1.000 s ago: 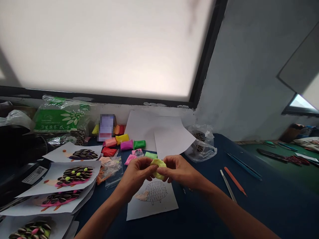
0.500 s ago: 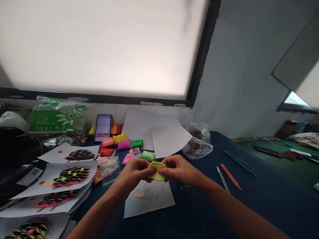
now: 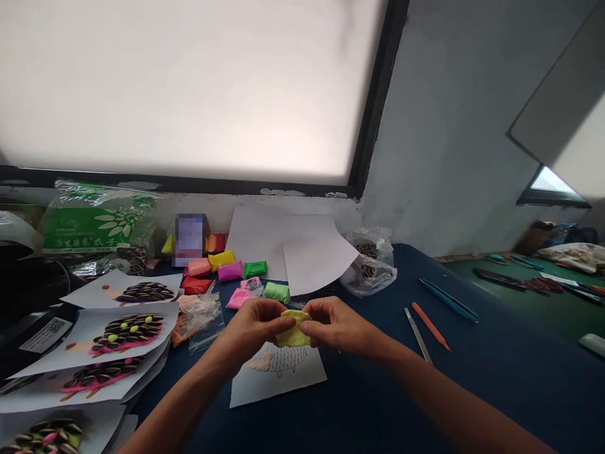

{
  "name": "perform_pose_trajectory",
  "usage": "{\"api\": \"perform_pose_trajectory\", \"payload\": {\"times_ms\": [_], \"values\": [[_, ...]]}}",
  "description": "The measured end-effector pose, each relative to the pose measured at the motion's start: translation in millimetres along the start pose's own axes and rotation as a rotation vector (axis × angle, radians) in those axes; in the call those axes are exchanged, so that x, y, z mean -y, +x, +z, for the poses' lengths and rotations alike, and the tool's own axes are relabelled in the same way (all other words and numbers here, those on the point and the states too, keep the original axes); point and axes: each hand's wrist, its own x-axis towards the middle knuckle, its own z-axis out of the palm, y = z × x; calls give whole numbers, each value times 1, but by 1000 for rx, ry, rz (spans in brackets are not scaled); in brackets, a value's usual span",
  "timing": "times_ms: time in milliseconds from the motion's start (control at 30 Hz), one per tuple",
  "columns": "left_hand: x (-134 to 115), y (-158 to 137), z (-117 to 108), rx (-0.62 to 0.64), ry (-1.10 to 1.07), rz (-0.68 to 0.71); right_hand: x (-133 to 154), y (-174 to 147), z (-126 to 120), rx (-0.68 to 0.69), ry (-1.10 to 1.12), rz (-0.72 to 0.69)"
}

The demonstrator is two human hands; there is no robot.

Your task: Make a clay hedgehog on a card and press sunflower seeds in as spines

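Between both hands is a flattened piece of yellow-green modelling clay [image 3: 292, 335], held in the air. My left hand [image 3: 259, 325] pinches its left side between thumb and fingers. On its right side, my right hand [image 3: 333, 325] grips it the same way, thumb across the front. Just below lies a white sheet with a hedgehog drawing [image 3: 288, 378], partly hidden by the clay and hands; a peach patch of clay [image 3: 259, 361] covers the animal's head.
Colourful clay packets [image 3: 230, 271] lie behind my hands. Finished seed hedgehog pictures [image 3: 127, 331] are stacked at left. A clear bag of seeds [image 3: 368, 261] stands near blank paper [image 3: 319, 252]. Right of my arm are an orange tool [image 3: 431, 326], a metal blade [image 3: 418, 336] and blue tweezers [image 3: 447, 299].
The clay has been turned or stretched a little and looks wider and squarer. Both hands still pinch it. The whole view has shifted slightly.
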Motion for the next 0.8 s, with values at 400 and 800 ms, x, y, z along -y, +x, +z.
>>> {"api": "perform_pose_trajectory", "payload": {"times_ms": [400,800], "values": [[0,2,7,-142,-125,55,-13,4,14,-81,183,8],[10,5,-2,-99,-155,-4,-10,3,8,23,95,-23]]}}
